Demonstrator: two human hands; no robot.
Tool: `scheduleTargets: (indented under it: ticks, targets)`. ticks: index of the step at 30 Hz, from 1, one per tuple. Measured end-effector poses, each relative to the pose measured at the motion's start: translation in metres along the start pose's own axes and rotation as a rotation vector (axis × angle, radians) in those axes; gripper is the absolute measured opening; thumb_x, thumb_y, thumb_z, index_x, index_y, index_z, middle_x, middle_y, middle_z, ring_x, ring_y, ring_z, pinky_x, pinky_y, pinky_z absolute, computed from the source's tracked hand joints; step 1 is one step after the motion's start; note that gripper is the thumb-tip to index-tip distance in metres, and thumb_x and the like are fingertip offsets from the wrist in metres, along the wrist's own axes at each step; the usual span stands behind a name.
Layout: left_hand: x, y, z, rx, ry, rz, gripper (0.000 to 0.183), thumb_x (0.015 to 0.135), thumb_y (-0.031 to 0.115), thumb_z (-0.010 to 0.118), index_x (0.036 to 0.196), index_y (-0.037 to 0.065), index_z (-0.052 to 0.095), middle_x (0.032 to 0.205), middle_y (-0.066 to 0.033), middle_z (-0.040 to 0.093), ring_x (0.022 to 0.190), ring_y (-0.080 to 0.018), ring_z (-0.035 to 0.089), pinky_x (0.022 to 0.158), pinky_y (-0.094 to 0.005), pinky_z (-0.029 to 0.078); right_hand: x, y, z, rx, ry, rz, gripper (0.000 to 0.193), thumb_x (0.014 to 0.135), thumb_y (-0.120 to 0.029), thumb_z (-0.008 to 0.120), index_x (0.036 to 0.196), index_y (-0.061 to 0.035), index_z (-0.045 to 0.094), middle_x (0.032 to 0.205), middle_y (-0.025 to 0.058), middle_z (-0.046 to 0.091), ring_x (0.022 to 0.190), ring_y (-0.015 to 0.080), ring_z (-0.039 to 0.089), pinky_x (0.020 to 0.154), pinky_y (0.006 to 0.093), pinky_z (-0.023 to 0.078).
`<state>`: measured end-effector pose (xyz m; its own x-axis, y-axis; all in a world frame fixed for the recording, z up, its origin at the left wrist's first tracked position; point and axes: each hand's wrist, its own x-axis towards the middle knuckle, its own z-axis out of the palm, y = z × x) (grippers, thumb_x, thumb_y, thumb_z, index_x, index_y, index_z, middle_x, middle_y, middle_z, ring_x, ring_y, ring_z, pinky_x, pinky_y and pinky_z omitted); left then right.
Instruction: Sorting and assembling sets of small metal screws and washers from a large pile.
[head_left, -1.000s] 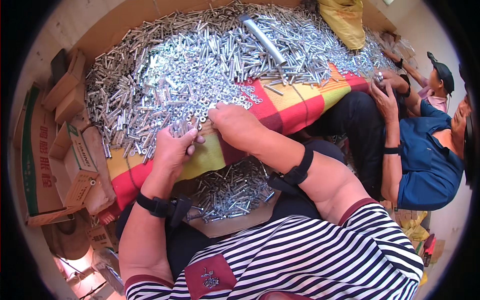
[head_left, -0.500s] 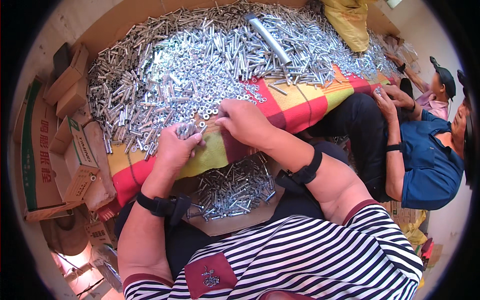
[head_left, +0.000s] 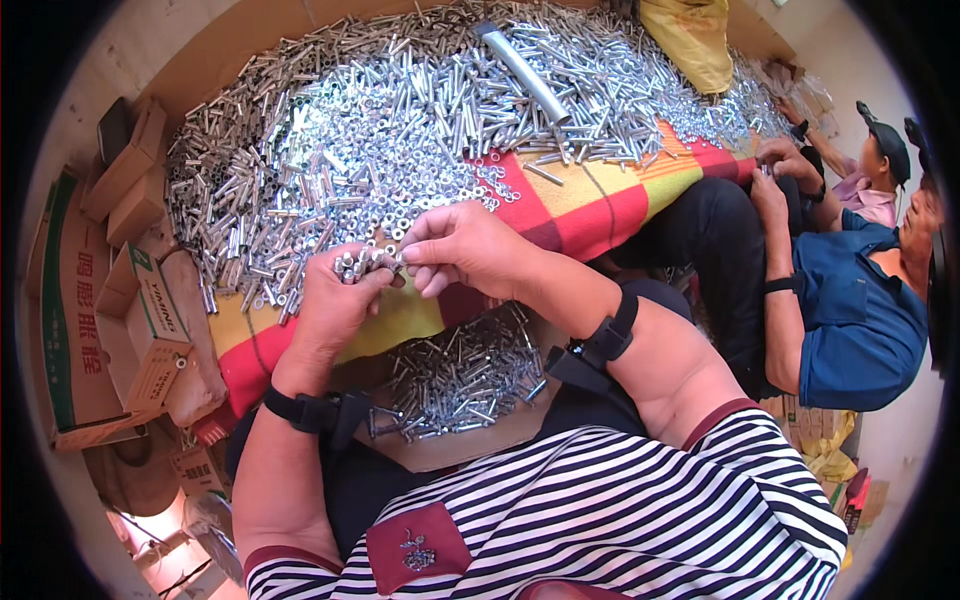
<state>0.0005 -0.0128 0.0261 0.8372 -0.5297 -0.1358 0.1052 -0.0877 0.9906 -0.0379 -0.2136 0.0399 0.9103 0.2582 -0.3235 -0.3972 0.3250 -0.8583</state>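
Several silvery bolts point(head_left: 352, 264) are bunched in my left hand point(head_left: 330, 300), its fingers curled round them and their ends facing up. My right hand point(head_left: 465, 245) is closed in a pinch beside that bunch, with what looks like a small nut at its fingertips; the fingers partly cover it. Both hands are above the near edge of a plaid cloth point(head_left: 600, 205). Just beyond them spreads a heap of loose nuts point(head_left: 345, 165) mixed with metal sleeves. Below my hands, an open carton point(head_left: 450, 455) in my lap holds a pile of assembled bolts point(head_left: 465, 385).
A grey metal tube point(head_left: 525, 75) lies on the heap. A yellow sack point(head_left: 690, 45) is at the far right. Cardboard boxes point(head_left: 85, 310) stand along the left. At right, a co-worker in a blue shirt point(head_left: 860, 310) handles small parts, with another person behind.
My right hand has moved left from the edge of the nut heap to the bolts in my left hand. The left hand has turned slightly, showing the bolt ends.
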Motion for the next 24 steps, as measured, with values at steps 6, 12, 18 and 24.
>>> scheduleTargets:
  ticks: [6, 12, 18, 24]
  targets:
    - [0.000, -0.001, -0.006, -0.139, 0.077, -0.021, 0.009, 0.082, 0.001, 0.065, 0.091, 0.000, 0.065, 0.069, -0.0008, 0.062, 0.047, -0.0043, 0.049, 0.042, -0.0176, 0.036, 0.020, -0.001, 0.000, -0.276, 0.008, -0.130, 0.014, 0.088, -0.009, 0.061, 0.096, 0.0022, 0.061, 0.078, 0.0095, 0.065, 0.065, 0.0169, 0.066, 0.058, 0.0264, 0.055]
    - [0.007, -0.005, -0.004, -0.075, 0.151, -0.065, 0.011, 0.080, -0.001, 0.066, 0.091, -0.002, 0.066, 0.069, -0.0008, 0.061, 0.046, -0.0050, 0.048, 0.042, -0.0193, 0.037, 0.032, 0.013, -0.003, -1.597, 0.280, -0.690, 0.015, 0.078, -0.013, 0.063, 0.078, -0.0024, 0.052, 0.085, 0.0148, 0.055, 0.079, 0.0344, 0.060, 0.064, 0.0432, 0.048]
    - [-0.002, 0.004, 0.008, 0.003, 0.099, -0.093, 0.008, 0.080, 0.001, 0.068, 0.087, -0.002, 0.066, 0.064, -0.0002, 0.060, 0.046, -0.0051, 0.049, 0.043, -0.0200, 0.038, 0.012, 0.002, -0.007, -1.288, 0.288, -0.555, 0.016, 0.080, -0.009, 0.066, 0.090, 0.0010, 0.059, 0.078, 0.0123, 0.061, 0.069, 0.0249, 0.063, 0.062, 0.0335, 0.052]
    - [0.003, 0.007, 0.012, -0.107, 0.128, -0.099, 0.010, 0.081, 0.003, 0.067, 0.090, 0.000, 0.063, 0.070, -0.0050, 0.065, 0.048, -0.0053, 0.049, 0.042, -0.0194, 0.035, 0.002, -0.003, -0.006, -0.400, 0.140, -0.291, 0.014, 0.086, -0.001, 0.061, 0.098, 0.0051, 0.064, 0.081, 0.0086, 0.066, 0.066, 0.0101, 0.063, 0.059, 0.0241, 0.054]
